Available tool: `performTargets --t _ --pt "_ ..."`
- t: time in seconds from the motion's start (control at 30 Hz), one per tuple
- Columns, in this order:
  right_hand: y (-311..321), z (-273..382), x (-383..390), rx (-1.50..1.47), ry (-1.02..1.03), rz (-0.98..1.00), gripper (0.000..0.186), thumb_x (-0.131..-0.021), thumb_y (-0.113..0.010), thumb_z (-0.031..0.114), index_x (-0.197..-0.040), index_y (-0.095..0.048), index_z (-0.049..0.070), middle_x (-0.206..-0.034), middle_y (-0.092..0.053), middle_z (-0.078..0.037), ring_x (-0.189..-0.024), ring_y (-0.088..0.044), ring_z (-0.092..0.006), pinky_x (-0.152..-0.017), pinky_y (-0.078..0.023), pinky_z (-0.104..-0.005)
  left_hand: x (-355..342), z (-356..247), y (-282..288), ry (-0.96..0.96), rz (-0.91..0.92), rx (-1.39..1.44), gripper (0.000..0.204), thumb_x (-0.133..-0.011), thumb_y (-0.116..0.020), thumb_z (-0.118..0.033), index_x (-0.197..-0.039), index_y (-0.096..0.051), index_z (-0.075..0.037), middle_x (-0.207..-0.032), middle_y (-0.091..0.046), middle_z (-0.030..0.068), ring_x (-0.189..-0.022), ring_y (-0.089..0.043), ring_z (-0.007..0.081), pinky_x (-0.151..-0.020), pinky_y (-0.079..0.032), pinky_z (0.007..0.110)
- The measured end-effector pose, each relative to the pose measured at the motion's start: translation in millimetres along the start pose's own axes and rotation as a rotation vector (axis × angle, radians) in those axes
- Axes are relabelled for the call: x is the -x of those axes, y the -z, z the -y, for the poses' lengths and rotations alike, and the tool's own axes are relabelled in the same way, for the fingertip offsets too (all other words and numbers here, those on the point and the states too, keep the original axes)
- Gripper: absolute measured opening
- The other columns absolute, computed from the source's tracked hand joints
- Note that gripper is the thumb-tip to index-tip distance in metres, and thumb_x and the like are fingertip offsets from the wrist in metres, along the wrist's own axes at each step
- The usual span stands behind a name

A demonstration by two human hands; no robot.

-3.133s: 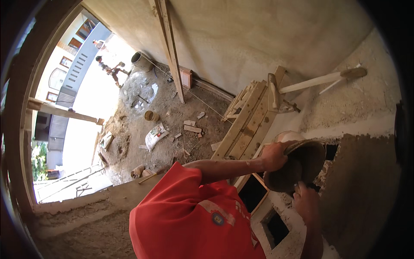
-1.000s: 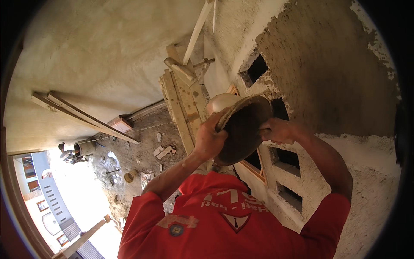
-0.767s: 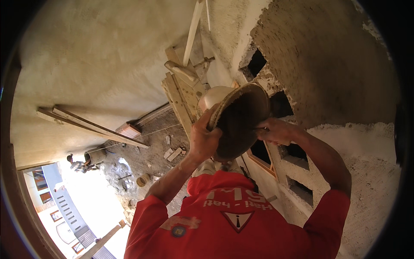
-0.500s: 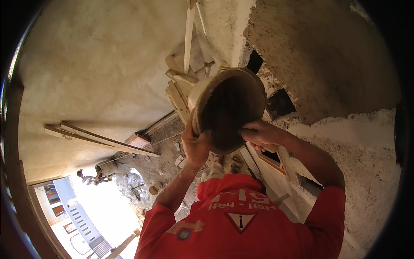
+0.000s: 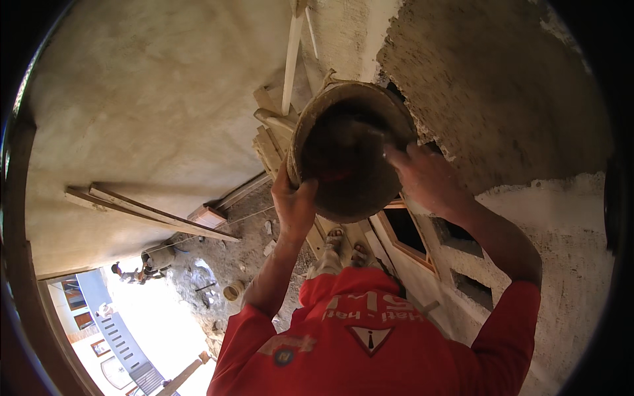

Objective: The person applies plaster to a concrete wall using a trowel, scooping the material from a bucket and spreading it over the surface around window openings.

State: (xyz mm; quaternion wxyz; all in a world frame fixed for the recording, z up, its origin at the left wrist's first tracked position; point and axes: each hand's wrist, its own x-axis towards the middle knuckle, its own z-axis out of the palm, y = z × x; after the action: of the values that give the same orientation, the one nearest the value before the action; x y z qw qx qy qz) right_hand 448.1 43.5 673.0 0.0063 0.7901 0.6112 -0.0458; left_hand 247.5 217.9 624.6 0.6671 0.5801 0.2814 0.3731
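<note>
Plastered walls point(image 5: 145, 119) flank one bucket point(image 5: 356, 201), upper centre of my frame; of two hands, the left hand point(image 5: 295, 204) grasps its rim; the blurred right hand's point(image 5: 432, 181) grip I can't tell.

A red shirt point(image 5: 416, 366) with pale lettering point(image 5: 372, 303) and a dark-edged triangle point(image 5: 360, 335) tops pale trousers point(image 5: 325, 265) and strapped sandals point(image 5: 335, 232).

R fingers point(image 5: 397, 158) blurry at bkt point(image 5: 350, 214)
</note>
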Motion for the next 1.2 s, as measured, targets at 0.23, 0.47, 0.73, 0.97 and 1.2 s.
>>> performTargets --t 0.23,0.47,0.73,0.97,1.2 --pt "8.9 7.9 33.7 -0.092 -0.049 0.258 0.05 -0.086 -0.069 0.015 -0.134 -0.057 0.008 -0.098 -0.066 -0.02 -0.081 -0.072 -0.0337 -0.068 -0.059 -0.0434 -9.1 26.5 -1.9 0.128 0.129 0.004 0.051 -0.078 -0.055 0.003 -0.128 -0.06 0.007 -0.106 -0.07 0.0068 -0.095 -0.064 0.0135 -0.086 -0.05 0.026" --pt "-9.3 -12.7 45.2 -0.128 -0.29 0.36 0.043 -0.09 -0.062 0.015 -0.132 -0.058 0.008 -0.091 -0.068 -0.019 -0.085 -0.071 -0.0364 -0.068 -0.058 -0.0458 -11.7 47.6 -36.4 0.151 0.306 -0.18 0.045 -0.077 -0.057 0.002 -0.121 -0.062 0.005 -0.107 -0.07 0.0063 -0.092 -0.064 0.0142 -0.085 -0.052 0.028" --pt "-59.1 -1.3 120.6 -0.14 -0.408 0.249 0.053 -0.086 -0.062 0.011 -0.137 -0.054 0.002 -0.089 -0.069 -0.021 -0.087 -0.073 -0.0345 -0.066 -0.06 -0.0405 6.5 63.2 -79.2 0.216 0.474 -0.091 0.045 -0.078 -0.054 0.003 -0.122 -0.062 0.007 -0.1 -0.07 0.0076 -0.092 -0.062 0.0134 -0.083 -0.05 0.027" --pt "-55.1 23.3 192.6 -0.547 -0.518 0.305 0.037 -0.088 -0.059 0.013 -0.124 -0.063 0.005 -0.083 -0.071 -0.02 -0.084 -0.074 -0.0353 -0.074 -0.059 -0.0478 53.6 93.6 -103.8 0.275 0.639 -0.18 0.047 -0.075 -0.055 0.002 -0.122 -0.063 0.005 -0.102 -0.069 0.0086 -0.093 -0.062 0.0152 -0.085 -0.05 0.029" --pt "-79.2 16.4 250.6 -0.27 -0.885 0.069 0.042 -0.09 -0.061 0.017 -0.13 -0.058 0.006 -0.086 -0.068 -0.019 -0.075 -0.073 -0.0362 -0.063 -0.059 -0.0471 84.3 124.6 -144.0 0.281 0.819 -0.224 0.051 -0.076 -0.055 -0.001 -0.126 -0.061 0.005 -0.107 -0.07 0.0111 -0.098 -0.063 0.0172 -0.09 -0.049 0.029"
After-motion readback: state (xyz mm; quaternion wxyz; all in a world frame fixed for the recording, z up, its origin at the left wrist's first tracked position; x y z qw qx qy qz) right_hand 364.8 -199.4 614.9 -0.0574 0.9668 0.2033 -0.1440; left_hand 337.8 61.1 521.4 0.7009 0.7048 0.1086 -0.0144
